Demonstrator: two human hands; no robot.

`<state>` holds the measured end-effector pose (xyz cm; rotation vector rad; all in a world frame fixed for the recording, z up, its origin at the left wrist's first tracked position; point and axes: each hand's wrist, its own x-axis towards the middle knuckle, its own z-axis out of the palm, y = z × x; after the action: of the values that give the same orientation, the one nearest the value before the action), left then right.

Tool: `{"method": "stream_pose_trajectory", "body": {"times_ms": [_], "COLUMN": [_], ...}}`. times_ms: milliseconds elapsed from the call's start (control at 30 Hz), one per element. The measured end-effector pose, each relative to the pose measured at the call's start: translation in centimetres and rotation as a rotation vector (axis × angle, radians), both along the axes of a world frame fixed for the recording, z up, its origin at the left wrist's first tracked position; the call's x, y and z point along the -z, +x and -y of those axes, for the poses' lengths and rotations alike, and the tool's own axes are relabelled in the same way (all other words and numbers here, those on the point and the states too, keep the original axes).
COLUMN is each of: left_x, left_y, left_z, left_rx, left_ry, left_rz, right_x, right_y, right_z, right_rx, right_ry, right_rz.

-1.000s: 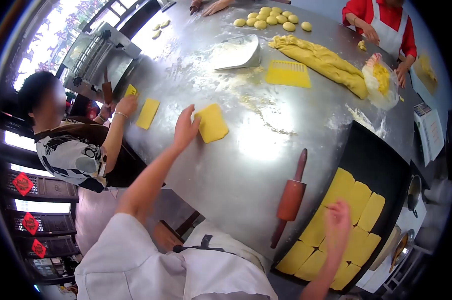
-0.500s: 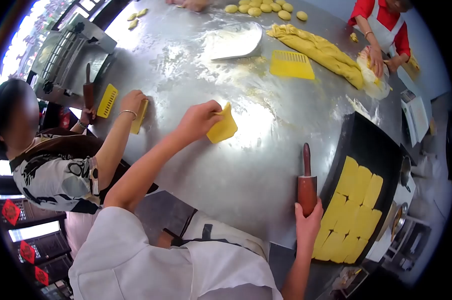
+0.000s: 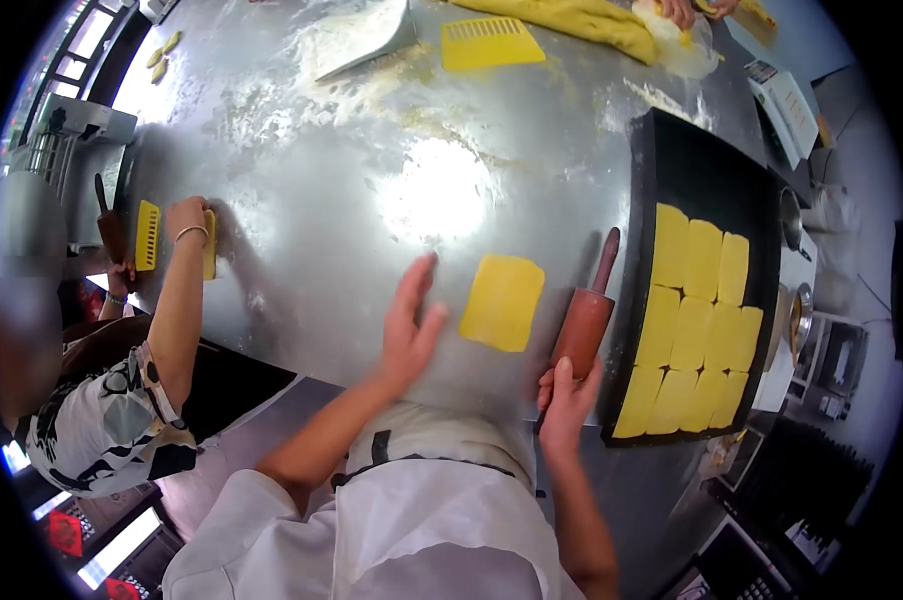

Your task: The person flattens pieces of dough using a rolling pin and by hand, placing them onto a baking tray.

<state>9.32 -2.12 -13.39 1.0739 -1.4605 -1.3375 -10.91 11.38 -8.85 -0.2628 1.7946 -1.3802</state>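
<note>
A flat yellow dough piece lies on the metal table in front of me. Just left of it is my left hand, fingers apart and holding nothing, a small gap from the dough. My right hand is wrapped round the lower end of a red-brown rolling pin, which stands slantwise between the dough and a black tray. Several flat yellow dough pieces sit side by side in rows in the tray, whose far end shows bare black.
A co-worker's hand is at another dough strip on the left, near a yellow scraper and a rolling pin. At the back are a floury white scoop, a yellow scraper and a long dough roll.
The dough piece my left hand pinched now lies flat, nearer and further right, released. My right hand has brought the rolling pin beside it. The view has shifted downward.
</note>
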Motion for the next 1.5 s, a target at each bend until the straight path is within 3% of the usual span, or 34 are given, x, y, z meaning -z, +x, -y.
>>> {"method": "stream_pose_trajectory", "body": {"times_ms": [100, 233, 367, 400, 467, 500, 533, 600, 733, 867, 967, 1067, 1133, 1233, 1333, 1400, 1500], "left_x": [-0.1, -0.6, -0.9, -0.9, -1.0, -0.5, -1.3, -3.1, -0.8, -0.6, -1.5, -1.2, -4.6, -4.3, -0.6, 0.0, 0.4], "left_y": [-1.7, -5.1, -5.7, -5.5, -4.9, -4.9, -5.8, -7.9, -8.7, -8.5, -8.3, -5.4, -2.8, 1.4, -0.4, -1.9, -1.8], "left_z": [1.1, -1.4, -1.2, -0.6, 1.2, 2.4, 3.4, 4.2, 3.2, 3.4, 3.7, 4.1, 4.9, 6.3, 7.8, 10.5, 10.8], "left_rx": [0.014, 0.049, -0.049, -0.032, 0.001, 0.05, 0.113, 0.239, 0.516, 0.522, 0.496, 0.192, -0.091, 0.054, 0.12, 0.055, 0.08], "left_ry": [0.079, 0.185, 0.258, 0.216, 0.133, -0.029, -0.132, -0.34, -0.668, -0.679, -0.573, -0.207, -0.259, -0.488, -0.624, -0.65, -0.66], "left_rz": [-0.205, -0.293, -0.373, -0.251, -0.004, 0.277, 0.394, 0.627, 0.96, 0.931, 0.808, 0.349, 0.293, 0.682, 0.835, 0.933, 0.864], "right_x": [-0.4, -0.8, -1.7, -0.9, 0.7, 0.5, -1.0, -1.6, -0.2, 0.6, 1.2, -0.1, -1.7, -2.5, -1.3, 0.6, 0.7], "right_y": [3.1, 6.5, 3.9, 2.2, -0.8, -2.1, -3.4, -5.0, -5.3, -5.3, -6.2, -6.7, -6.9, -6.5, -6.2, -7.5, -7.6], "right_z": [0.0, 1.9, 0.9, -0.6, -1.7, -1.8, -0.9, -0.2, 0.8, 2.4, 3.3, 3.4, 3.6, 5.3, 10.6, 14.2, 13.9], "right_rx": [0.043, 0.014, -0.012, -0.047, -0.135, -0.193, -0.301, -0.306, -0.249, -0.282, -0.299, -0.426, -0.639, -1.027, -1.067, -0.868, -0.874], "right_ry": [-0.023, -0.075, -0.02, 0.019, 0.096, 0.162, 0.256, 0.288, 0.308, 0.366, 0.223, 0.189, 0.128, -0.095, 0.075, 0.101, 0.027], "right_rz": [0.09, 0.166, 0.233, 0.221, -0.096, -0.272, -0.478, -0.51, -0.621, -0.78, -0.799, -0.785, -0.86, -1.042, -1.122, -1.079, -1.037]}}
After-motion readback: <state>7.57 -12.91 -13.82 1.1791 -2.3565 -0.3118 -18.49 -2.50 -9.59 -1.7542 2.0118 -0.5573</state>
